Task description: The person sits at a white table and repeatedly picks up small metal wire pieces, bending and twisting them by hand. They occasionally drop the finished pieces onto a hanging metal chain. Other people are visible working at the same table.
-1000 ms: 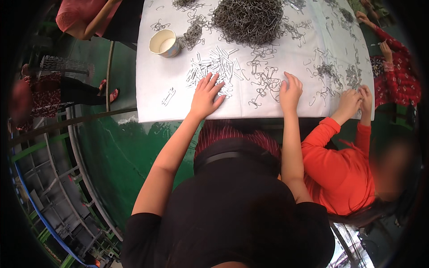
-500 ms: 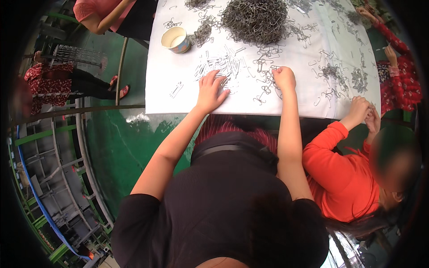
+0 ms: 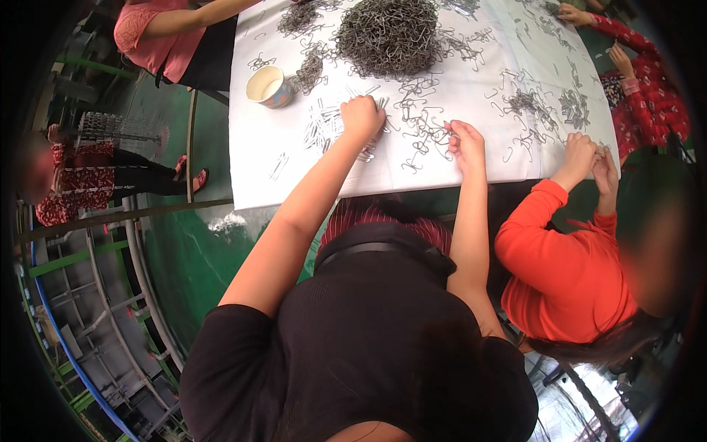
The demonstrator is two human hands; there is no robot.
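Note:
A pile of small pale strips [image 3: 322, 127] lies on the white-covered table. My left hand [image 3: 363, 116] is over its right side, back up and fingers curled under; what they hold, if anything, is hidden. To the right, my right hand [image 3: 465, 144] is raised near the table's front edge, thumb and fingers pinched on a small dark wire hook. Scattered dark wire hooks [image 3: 418, 125] lie between my hands, some beside the right fingertips.
A big heap of wire hooks [image 3: 387, 37] stands farther back. A paper tub [image 3: 269, 87] sits at the left. On the right, a co-worker in an orange top [image 3: 563, 254] works at the table edge. More people stand at the far left and far right.
My left hand has gone from fingers spread on the strips to curled, moving right and farther back. My right hand has turned and lifted slightly. The whole view has shifted a little.

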